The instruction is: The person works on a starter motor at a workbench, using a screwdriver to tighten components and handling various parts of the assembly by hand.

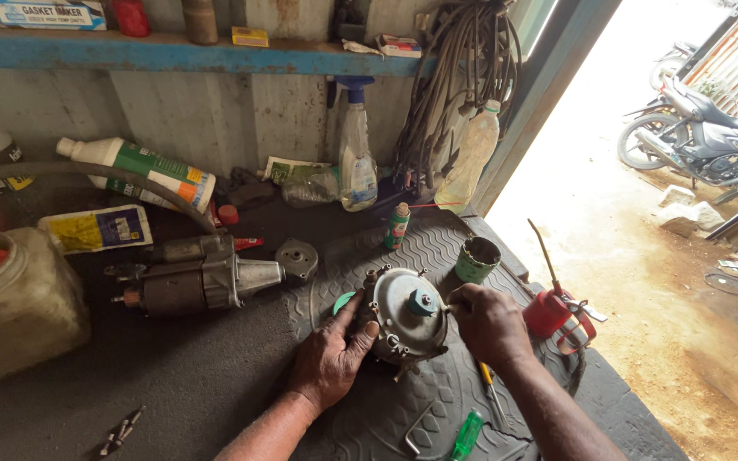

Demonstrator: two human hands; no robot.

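Both hands are on the job at once, closing in on the round grey metal unit [407, 318] sitting face-up near the middle of the ribbed black mat [437, 256]. From the left hand [330, 358] the unit lies at about two o'clock, and that hand is clamped against its left flank, fingers spread and curled round the rim. The right hand [490, 323] sits at the unit's three o'clock, fingertips pinched together on something small at the edge; what it pinches is too small to tell. The unit's flat cover and teal centre cap [421, 301] point straight up, so its axis stands vertical. Neither hand is nearer, both touch. Around it: a green tin [477, 259] at one o'clock, a red oil can [548, 312] at three, a green-handled screwdriver [465, 437] at six, a starter motor [202, 277] out at nine. Dark workbench [130, 376], corrugated wall behind, open doorway to a sandy yard on the right.
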